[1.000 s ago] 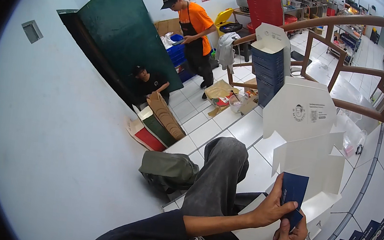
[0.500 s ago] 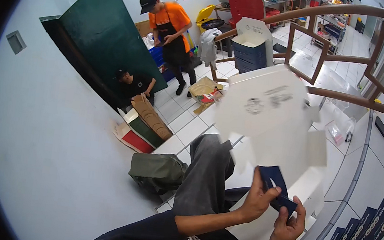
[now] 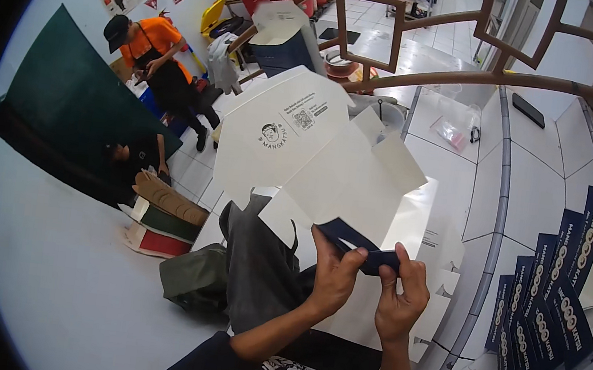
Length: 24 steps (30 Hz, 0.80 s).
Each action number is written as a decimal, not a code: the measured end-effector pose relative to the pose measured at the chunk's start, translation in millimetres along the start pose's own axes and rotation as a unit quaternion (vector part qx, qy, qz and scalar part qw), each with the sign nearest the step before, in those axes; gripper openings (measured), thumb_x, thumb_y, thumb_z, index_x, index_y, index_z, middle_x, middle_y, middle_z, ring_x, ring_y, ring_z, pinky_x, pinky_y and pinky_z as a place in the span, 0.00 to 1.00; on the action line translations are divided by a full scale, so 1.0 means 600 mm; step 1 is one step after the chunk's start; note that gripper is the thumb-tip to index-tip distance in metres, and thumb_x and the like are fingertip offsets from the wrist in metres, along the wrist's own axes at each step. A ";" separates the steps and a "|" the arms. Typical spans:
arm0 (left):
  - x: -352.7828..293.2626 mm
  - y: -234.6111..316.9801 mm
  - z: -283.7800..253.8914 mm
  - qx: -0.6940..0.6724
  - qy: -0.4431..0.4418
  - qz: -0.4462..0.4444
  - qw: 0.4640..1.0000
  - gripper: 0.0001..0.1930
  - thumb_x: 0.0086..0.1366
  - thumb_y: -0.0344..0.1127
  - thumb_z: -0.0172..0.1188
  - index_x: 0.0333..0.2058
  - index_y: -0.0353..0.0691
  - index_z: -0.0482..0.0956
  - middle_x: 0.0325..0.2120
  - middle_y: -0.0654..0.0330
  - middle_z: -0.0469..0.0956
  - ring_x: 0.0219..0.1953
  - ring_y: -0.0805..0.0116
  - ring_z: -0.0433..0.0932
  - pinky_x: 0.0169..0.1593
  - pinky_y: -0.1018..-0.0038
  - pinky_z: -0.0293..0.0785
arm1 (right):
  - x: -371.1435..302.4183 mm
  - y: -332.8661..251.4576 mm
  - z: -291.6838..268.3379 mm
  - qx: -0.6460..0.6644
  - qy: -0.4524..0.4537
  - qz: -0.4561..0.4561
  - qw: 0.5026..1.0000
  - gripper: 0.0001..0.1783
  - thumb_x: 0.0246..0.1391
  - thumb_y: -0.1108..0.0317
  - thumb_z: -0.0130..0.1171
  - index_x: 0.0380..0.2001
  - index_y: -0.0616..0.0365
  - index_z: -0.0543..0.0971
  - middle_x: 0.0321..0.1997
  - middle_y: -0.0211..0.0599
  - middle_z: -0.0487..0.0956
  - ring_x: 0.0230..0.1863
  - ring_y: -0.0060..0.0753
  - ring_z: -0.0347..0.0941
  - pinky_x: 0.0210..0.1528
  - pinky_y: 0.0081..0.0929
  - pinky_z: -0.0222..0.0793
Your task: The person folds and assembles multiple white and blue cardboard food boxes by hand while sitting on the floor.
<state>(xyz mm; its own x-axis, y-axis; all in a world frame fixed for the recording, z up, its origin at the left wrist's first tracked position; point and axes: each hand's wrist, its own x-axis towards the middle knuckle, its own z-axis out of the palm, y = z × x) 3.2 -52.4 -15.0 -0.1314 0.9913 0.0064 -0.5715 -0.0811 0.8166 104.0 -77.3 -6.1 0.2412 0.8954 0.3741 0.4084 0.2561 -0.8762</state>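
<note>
A partly folded cardboard box (image 3: 280, 132), white inside and dark blue outside, rises in front of me with its big printed panel standing up and its side flaps loose. Its near dark blue flap (image 3: 345, 236) is bent between my two hands. My left hand (image 3: 333, 277) pinches this flap with thumb and fingers. On the flap's right end, my right hand (image 3: 403, 292) closes its thumb and fingertips round the edge. Behind the big panel, another box (image 3: 283, 48), blue outside, stands with its top open. Flat dark blue boxes (image 3: 556, 277) lie fanned out at my right.
A brown rail (image 3: 462, 78) curves across the far side. On the tiled ledge lie a black phone (image 3: 528, 110) and a clear plastic bag (image 3: 452, 135). Cardboard pieces (image 3: 169, 208) and a green bag (image 3: 198, 276) are at left. One person (image 3: 157, 59) stands; another (image 3: 123, 165) sits low.
My view has swung right, so the scene has shifted left. The box has turned and its printed panel shows more squarely. Both hands keep hold of the flap, whose fold looks narrower.
</note>
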 end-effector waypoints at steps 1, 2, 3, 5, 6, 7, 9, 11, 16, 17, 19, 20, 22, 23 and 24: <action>0.000 -0.001 -0.001 -0.001 -0.003 -0.002 1.000 0.22 0.59 0.24 0.50 0.48 0.40 0.49 0.39 0.58 0.62 0.41 0.74 0.64 0.44 0.78 0.65 | -0.001 0.001 0.002 -0.002 0.003 0.001 1.000 0.19 0.43 0.75 0.63 0.42 0.60 0.78 0.27 0.33 0.75 0.32 0.34 0.68 0.37 0.29 0.66; -0.001 -0.003 -0.002 0.015 -0.005 0.004 1.000 0.22 0.59 0.24 0.49 0.49 0.40 0.49 0.39 0.58 0.62 0.41 0.75 0.64 0.44 0.78 0.65 | -0.002 0.003 0.006 0.007 0.017 0.007 1.000 0.18 0.43 0.75 0.63 0.42 0.60 0.78 0.27 0.34 0.75 0.31 0.34 0.68 0.36 0.28 0.65; -0.002 -0.004 -0.003 0.029 -0.007 0.011 0.999 0.23 0.59 0.24 0.48 0.50 0.41 0.48 0.39 0.58 0.62 0.41 0.75 0.64 0.44 0.78 0.65 | -0.003 0.004 0.008 0.015 0.030 0.014 0.999 0.18 0.43 0.75 0.63 0.42 0.60 0.78 0.26 0.34 0.74 0.30 0.34 0.67 0.35 0.28 0.65; 0.000 -0.005 -0.006 0.027 -0.015 0.003 1.000 0.24 0.59 0.24 0.48 0.50 0.40 0.48 0.39 0.58 0.62 0.41 0.74 0.64 0.44 0.78 0.65 | -0.001 0.004 0.009 -0.014 0.030 -0.008 0.999 0.19 0.42 0.75 0.63 0.42 0.60 0.78 0.26 0.34 0.74 0.30 0.33 0.67 0.35 0.28 0.64; 0.002 -0.006 -0.008 0.024 -0.021 -0.003 0.999 0.24 0.59 0.24 0.49 0.50 0.40 0.47 0.40 0.58 0.63 0.42 0.74 0.65 0.44 0.78 0.66 | 0.002 0.005 0.009 -0.043 0.026 -0.031 0.998 0.19 0.42 0.76 0.64 0.42 0.59 0.78 0.25 0.33 0.73 0.29 0.33 0.66 0.35 0.28 0.63; -0.002 -0.004 -0.007 0.021 -0.029 -0.006 0.999 0.24 0.59 0.24 0.49 0.50 0.40 0.47 0.40 0.58 0.63 0.42 0.74 0.65 0.44 0.78 0.66 | 0.001 0.006 0.009 -0.047 0.034 -0.032 0.998 0.19 0.42 0.76 0.64 0.42 0.59 0.78 0.25 0.33 0.73 0.29 0.33 0.66 0.35 0.28 0.63; -0.010 0.014 -0.002 0.065 -0.030 -0.030 0.997 0.24 0.59 0.24 0.49 0.50 0.40 0.47 0.40 0.58 0.63 0.43 0.74 0.65 0.44 0.78 0.67 | -0.001 0.002 0.010 -0.095 -0.020 -0.093 0.991 0.22 0.40 0.76 0.64 0.44 0.58 0.77 0.25 0.30 0.72 0.29 0.31 0.66 0.39 0.28 0.60; -0.009 0.023 -0.002 0.053 -0.041 -0.024 0.997 0.25 0.59 0.24 0.49 0.51 0.40 0.46 0.41 0.57 0.63 0.44 0.73 0.65 0.45 0.77 0.67 | 0.003 -0.001 0.007 -0.076 -0.038 -0.097 0.992 0.22 0.41 0.75 0.63 0.44 0.57 0.77 0.26 0.30 0.71 0.30 0.31 0.65 0.41 0.29 0.59; 0.028 0.025 -0.024 0.058 -0.043 0.020 0.997 0.30 0.60 0.24 0.49 0.56 0.40 0.44 0.47 0.55 0.61 0.48 0.70 0.65 0.49 0.73 0.66 | 0.028 -0.003 -0.019 -0.073 -0.097 -0.130 0.984 0.23 0.43 0.73 0.60 0.47 0.54 0.75 0.34 0.34 0.73 0.42 0.37 0.68 0.52 0.37 0.53; 0.035 0.037 -0.017 0.051 -0.025 0.028 0.998 0.32 0.59 0.29 0.53 0.57 0.39 0.45 0.49 0.54 0.61 0.50 0.68 0.65 0.51 0.71 0.65 | 0.036 0.003 -0.024 -0.075 -0.093 -0.129 0.984 0.23 0.43 0.73 0.60 0.47 0.54 0.75 0.34 0.34 0.73 0.42 0.37 0.68 0.52 0.37 0.53; 0.049 0.053 -0.033 0.018 -0.038 0.012 0.999 0.35 0.57 0.33 0.57 0.58 0.39 0.44 0.51 0.54 0.60 0.51 0.66 0.66 0.51 0.70 0.66 | 0.051 0.017 -0.034 -0.233 -0.050 -0.118 0.964 0.23 0.41 0.74 0.59 0.46 0.51 0.75 0.36 0.28 0.74 0.48 0.37 0.68 0.57 0.44 0.45; 0.057 0.064 -0.038 -0.014 -0.047 -0.002 0.999 0.39 0.55 0.37 0.60 0.58 0.39 0.43 0.52 0.53 0.59 0.51 0.64 0.67 0.51 0.70 0.68 | 0.057 0.021 -0.041 -0.233 -0.046 -0.119 0.964 0.23 0.41 0.74 0.59 0.46 0.51 0.75 0.36 0.28 0.74 0.48 0.37 0.68 0.57 0.44 0.45; 0.053 0.087 -0.023 0.025 -0.045 -0.038 0.998 0.45 0.51 0.53 0.61 0.60 0.43 0.45 0.52 0.54 0.61 0.54 0.61 0.66 0.54 0.64 0.68 | 0.067 0.025 -0.052 -0.250 -0.070 -0.203 0.944 0.24 0.41 0.75 0.58 0.45 0.45 0.76 0.36 0.21 0.74 0.49 0.33 0.67 0.59 0.49 0.39; 0.048 0.090 -0.024 0.025 -0.070 -0.036 0.997 0.45 0.51 0.53 0.61 0.61 0.43 0.45 0.52 0.53 0.61 0.53 0.61 0.67 0.52 0.64 0.70 | 0.068 0.006 -0.051 -0.261 -0.106 -0.212 0.936 0.23 0.42 0.75 0.57 0.44 0.40 0.77 0.37 0.16 0.74 0.49 0.28 0.67 0.59 0.51 0.37; 0.046 0.092 -0.025 0.025 -0.095 -0.035 0.995 0.46 0.51 0.53 0.61 0.61 0.42 0.45 0.53 0.53 0.60 0.53 0.61 0.68 0.50 0.63 0.72 | 0.066 -0.010 -0.046 -0.261 -0.104 -0.213 0.936 0.23 0.42 0.75 0.57 0.44 0.40 0.77 0.37 0.16 0.74 0.49 0.28 0.67 0.59 0.51 0.37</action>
<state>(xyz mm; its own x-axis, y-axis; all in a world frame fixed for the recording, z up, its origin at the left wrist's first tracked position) -44.2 -30.9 21.7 0.0647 0.9964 0.0541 -0.5327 -0.0114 0.8462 135.4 -53.4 22.2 -0.1957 0.8175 0.5416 0.8158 0.4422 -0.3728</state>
